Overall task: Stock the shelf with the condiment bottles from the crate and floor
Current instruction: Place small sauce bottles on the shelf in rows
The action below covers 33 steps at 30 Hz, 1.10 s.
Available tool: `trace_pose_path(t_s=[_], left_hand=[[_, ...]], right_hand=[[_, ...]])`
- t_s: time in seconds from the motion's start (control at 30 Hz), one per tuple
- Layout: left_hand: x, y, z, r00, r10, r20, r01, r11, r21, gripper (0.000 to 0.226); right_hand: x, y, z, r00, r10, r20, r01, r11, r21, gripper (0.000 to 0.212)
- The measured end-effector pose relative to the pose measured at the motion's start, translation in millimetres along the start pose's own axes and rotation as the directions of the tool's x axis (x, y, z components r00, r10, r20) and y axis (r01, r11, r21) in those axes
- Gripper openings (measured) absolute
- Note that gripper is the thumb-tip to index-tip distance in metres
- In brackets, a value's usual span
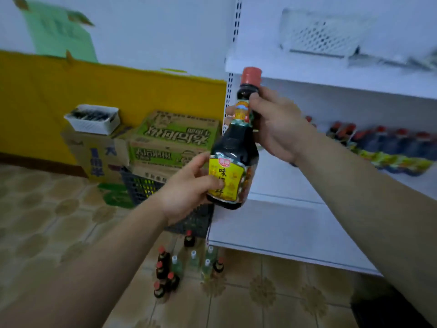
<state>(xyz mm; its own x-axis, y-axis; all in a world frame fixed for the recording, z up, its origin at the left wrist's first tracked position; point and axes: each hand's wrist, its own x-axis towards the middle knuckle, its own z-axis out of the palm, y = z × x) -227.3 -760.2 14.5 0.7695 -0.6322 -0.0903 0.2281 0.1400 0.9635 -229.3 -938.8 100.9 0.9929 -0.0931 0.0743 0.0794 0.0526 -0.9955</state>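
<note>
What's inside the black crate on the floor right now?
The black crate is mostly hidden behind the left hand and held bottle. Yellow shows through its mesh; the contents can't be identified.

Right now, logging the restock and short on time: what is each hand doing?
Left hand: closed on the lower body of the dark sauce bottle, fingers over its yellow label.
Right hand: closed around the same bottle's neck, below the red cap.

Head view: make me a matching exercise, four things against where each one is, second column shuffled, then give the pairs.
Things:
1. dark sauce bottle
2. small bottles
3. white basket
4. row of bottles

Places:
A. on a cardboard box
B. on the shelf
C. on the floor
D. held by the left hand and the right hand

Pairs: 1-D, 2-C, 3-A, 4-B
</note>
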Motion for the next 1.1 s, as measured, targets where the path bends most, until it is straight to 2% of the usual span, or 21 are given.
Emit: trace_pose_path(t_s=[0.07, 0.13, 0.27, 0.4, 0.63, 0.8, 0.93, 1.1], left_hand=[[6, 9, 41, 0.988, 0.113, -0.101, -0.097, 0.984, 0.151, 0.069], [12, 14, 80, 0.966, 0.220, -0.138, -0.182, 0.952, 0.245, 0.062], [23, 18, 154, 0.963, 0.268, -0.038, -0.250, 0.934, 0.255, 0.059], [36, 17, 218, 0.965, 0.247, 0.091, -0.259, 0.951, 0.170, 0.057], [68, -8, 284, 0.968, 0.209, 0.138, -0.231, 0.958, 0.170, 0.058], [91, -63, 292, 0.986, 0.060, 0.152, -0.094, 0.969, 0.227, 0.064], [132, -92, 282, 0.981, -0.050, 0.189, -0.002, 0.964, 0.265, 0.065], [201, -106, 267, 0.958, -0.133, 0.255, 0.045, 0.945, 0.325, 0.064]], right_hand=[[-14, -25, -23, 0.997, -0.040, -0.062, 0.036, 0.997, -0.070, 0.009], [-29, -47, -52, 0.985, -0.099, -0.141, 0.068, 0.975, -0.211, 0.002], [-64, -79, -119, 0.956, -0.154, -0.250, 0.077, 0.953, -0.293, 0.009], [-97, -101, -182, 0.938, -0.192, -0.289, 0.100, 0.946, -0.307, 0.007], [-123, -101, -253, 0.929, -0.195, -0.314, 0.061, 0.919, -0.390, 0.012], [-114, -47, -285, 0.942, -0.085, -0.323, -0.091, 0.865, -0.494, 0.012], [-89, -5, -307, 0.920, 0.020, -0.392, -0.202, 0.881, -0.428, 0.003], [-51, 24, -338, 0.870, 0.049, -0.490, -0.255, 0.897, -0.362, 0.009]])
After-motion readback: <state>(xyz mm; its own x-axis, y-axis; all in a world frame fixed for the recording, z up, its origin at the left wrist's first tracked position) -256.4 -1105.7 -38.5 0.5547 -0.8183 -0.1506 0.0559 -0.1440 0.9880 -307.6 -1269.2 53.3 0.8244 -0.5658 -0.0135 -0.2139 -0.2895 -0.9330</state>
